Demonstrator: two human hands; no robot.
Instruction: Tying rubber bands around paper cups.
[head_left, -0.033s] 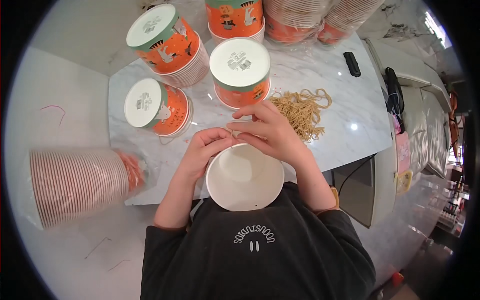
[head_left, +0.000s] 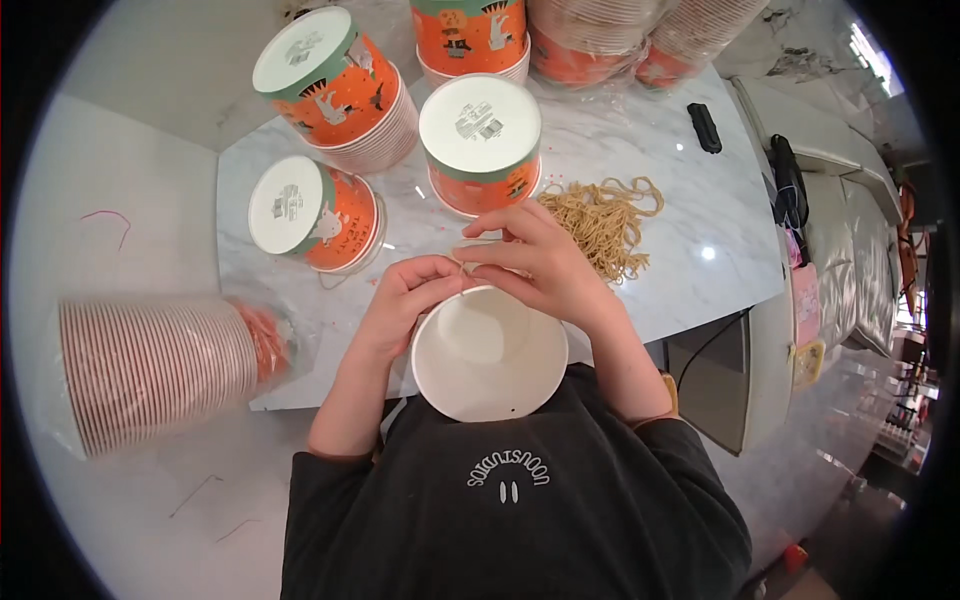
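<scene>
A white-lined paper bucket [head_left: 490, 365] rests against my shirt with its mouth facing up toward me. A small dark spot, perhaps a hole, shows near its rim closest to me. At the far rim my left hand [head_left: 412, 295] is closed, thumb and forefinger pinching a thin tan cord [head_left: 461, 267]. My right hand [head_left: 535, 260] meets it there, thumb and forefinger at the same cord, the other fingers curved and raised. How the cord runs at the rim is partly hidden by my fingertips. Just beyond my right hand lies a heap of tan cords [head_left: 605, 225].
Upside-down orange-and-green buckets stand ahead: a single bucket [head_left: 290, 210] with a cord, a stack [head_left: 330, 85], and another bucket [head_left: 480, 130]. Wrapped bucket stacks [head_left: 590, 30] sit at the back. A black object [head_left: 703, 128] lies right. A bagged stack [head_left: 155, 370] is at left.
</scene>
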